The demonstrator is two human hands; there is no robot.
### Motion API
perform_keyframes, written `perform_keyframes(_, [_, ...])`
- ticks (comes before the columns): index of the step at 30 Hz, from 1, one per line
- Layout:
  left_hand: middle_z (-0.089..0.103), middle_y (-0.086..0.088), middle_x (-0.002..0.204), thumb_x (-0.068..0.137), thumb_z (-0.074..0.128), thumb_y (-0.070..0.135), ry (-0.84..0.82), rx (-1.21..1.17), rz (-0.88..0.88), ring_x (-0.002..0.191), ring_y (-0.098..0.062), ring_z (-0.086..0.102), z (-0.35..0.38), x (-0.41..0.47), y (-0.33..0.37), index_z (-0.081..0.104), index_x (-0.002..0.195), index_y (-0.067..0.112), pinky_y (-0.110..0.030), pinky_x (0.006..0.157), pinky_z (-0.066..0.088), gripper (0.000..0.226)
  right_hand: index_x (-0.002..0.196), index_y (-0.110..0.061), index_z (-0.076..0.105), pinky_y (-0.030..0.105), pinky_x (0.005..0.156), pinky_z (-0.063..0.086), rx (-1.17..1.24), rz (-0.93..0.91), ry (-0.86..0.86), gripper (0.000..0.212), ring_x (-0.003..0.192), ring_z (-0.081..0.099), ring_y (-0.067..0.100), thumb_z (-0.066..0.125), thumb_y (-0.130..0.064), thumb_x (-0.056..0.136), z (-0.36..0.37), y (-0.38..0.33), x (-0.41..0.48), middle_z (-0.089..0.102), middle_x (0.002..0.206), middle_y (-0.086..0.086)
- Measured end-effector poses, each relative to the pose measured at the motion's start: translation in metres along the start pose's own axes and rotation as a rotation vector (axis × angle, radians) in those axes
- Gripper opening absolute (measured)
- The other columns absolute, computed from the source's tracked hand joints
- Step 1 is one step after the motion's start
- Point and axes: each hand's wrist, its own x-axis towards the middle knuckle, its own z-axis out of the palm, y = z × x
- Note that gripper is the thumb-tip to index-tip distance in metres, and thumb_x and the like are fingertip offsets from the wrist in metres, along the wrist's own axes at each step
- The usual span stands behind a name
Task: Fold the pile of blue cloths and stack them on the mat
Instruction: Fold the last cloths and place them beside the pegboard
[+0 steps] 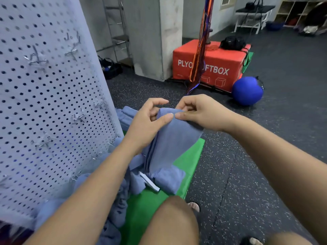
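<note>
I hold a blue cloth [174,138] up in front of me, folded lengthwise and hanging down toward the green mat [187,156]. My left hand [148,122] pinches its top edge with thumb and fingers, and my right hand [198,112] pinches the same edge right beside it. A folded blue cloth [168,179] lies on the mat beneath the hanging one. Loose blue cloths [116,209] are heaped at the mat's left side, and more blue cloth [126,115] lies behind my left hand.
A white perforated panel [49,96] with metal hooks stands close on the left. My bare knee [173,220] rises at the bottom centre. On the speckled black floor behind are a red plyo box [217,66], a blue ball [247,91] and a concrete pillar [155,38].
</note>
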Motion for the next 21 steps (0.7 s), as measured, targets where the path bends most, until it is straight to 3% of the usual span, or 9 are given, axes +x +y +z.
perform_keyframes(2, [0.08, 0.004, 0.106, 0.091, 0.085, 0.016, -0.045, -0.064, -0.115, 0.102, -0.016, 0.075, -0.007, -0.012, -0.002, 0.063, 0.128, 0.02, -0.03, 0.09, 0.059, 0.043, 0.095, -0.015, 0.07, 0.026, 0.058, 0.035, 0.026, -0.017, 0.004, 0.011, 0.064, 0.044, 0.007, 0.076, -0.021, 0.1, -0.003, -0.012, 0.002, 0.059, 0.07, -0.004])
perform_keyframes(4, [0.08, -0.003, 0.118, 0.085, 0.09, 0.014, -0.116, -0.026, -0.2, 0.117, -0.023, 0.074, -0.013, -0.027, -0.014, 0.066, 0.125, 0.015, -0.043, 0.103, 0.059, 0.046, 0.095, -0.014, 0.068, 0.025, 0.055, 0.032, 0.024, -0.033, 0.043, 0.013, 0.062, 0.04, 0.008, 0.074, -0.022, 0.102, -0.006, -0.022, 0.004, 0.053, 0.067, -0.004])
perform_keyframes(8, [0.078, -0.022, 0.113, 0.084, 0.086, 0.019, -0.191, 0.001, -0.297, 0.1, -0.021, 0.071, -0.02, -0.058, -0.043, 0.072, 0.113, 0.001, -0.06, 0.107, 0.053, 0.037, 0.095, -0.014, 0.069, 0.033, 0.062, 0.033, 0.019, -0.036, 0.153, 0.013, 0.066, 0.042, 0.011, 0.074, -0.025, 0.102, -0.017, -0.034, 0.008, 0.049, 0.066, -0.009])
perform_keyframes(11, [0.078, -0.024, 0.108, 0.09, 0.079, 0.012, -0.114, -0.054, -0.281, 0.094, -0.018, 0.067, -0.029, -0.072, -0.045, 0.067, 0.102, -0.005, -0.048, 0.099, 0.055, 0.024, 0.092, -0.016, 0.069, 0.032, 0.062, 0.033, 0.014, 0.03, 0.212, 0.013, 0.061, 0.042, 0.008, 0.074, -0.024, 0.101, -0.022, -0.027, 0.009, 0.049, 0.06, -0.018])
perform_keyframes(14, [0.072, -0.008, 0.091, 0.084, 0.075, 0.03, -0.034, -0.057, -0.224, 0.087, -0.014, 0.06, -0.039, -0.077, -0.027, 0.066, 0.099, 0.001, -0.035, 0.082, 0.049, 0.034, 0.09, -0.017, 0.069, 0.031, 0.059, 0.032, -0.002, 0.121, 0.277, 0.014, 0.055, 0.04, 0.005, 0.075, -0.025, 0.1, -0.023, -0.009, 0.011, 0.049, 0.056, -0.018])
perform_keyframes(16, [0.069, -0.003, 0.089, 0.087, 0.071, 0.031, -0.011, 0.006, -0.174, 0.084, -0.013, 0.057, -0.045, -0.077, -0.01, 0.068, 0.101, 0.008, -0.033, 0.079, 0.045, 0.027, 0.09, -0.016, 0.069, 0.031, 0.059, 0.032, -0.053, 0.186, 0.318, 0.014, 0.054, 0.041, 0.004, 0.075, -0.026, 0.098, -0.018, 0.004, 0.011, 0.051, 0.055, -0.016])
perform_keyframes(19, [0.076, 0.001, 0.094, 0.097, 0.073, 0.018, -0.046, 0.032, -0.122, 0.084, -0.006, 0.062, -0.054, -0.074, 0.006, 0.07, 0.108, 0.009, -0.023, 0.079, 0.049, 0.015, 0.092, -0.023, 0.069, 0.033, 0.067, 0.044, -0.149, 0.289, 0.294, 0.007, 0.071, 0.059, 0.013, 0.074, -0.027, 0.094, -0.002, 0.018, 0.007, 0.066, 0.071, -0.011])
perform_keyframes(21, [0.077, 0.006, 0.093, 0.102, 0.071, 0.008, -0.086, 0.04, -0.127, 0.083, -0.003, 0.063, -0.058, -0.072, 0.012, 0.071, 0.112, 0.007, -0.018, 0.078, 0.05, 0.011, 0.103, -0.027, 0.067, 0.034, 0.08, 0.051, -0.198, 0.309, 0.254, 0.015, 0.088, 0.068, 0.019, 0.075, -0.021, 0.091, 0.015, 0.019, 0.001, 0.073, 0.091, -0.007])
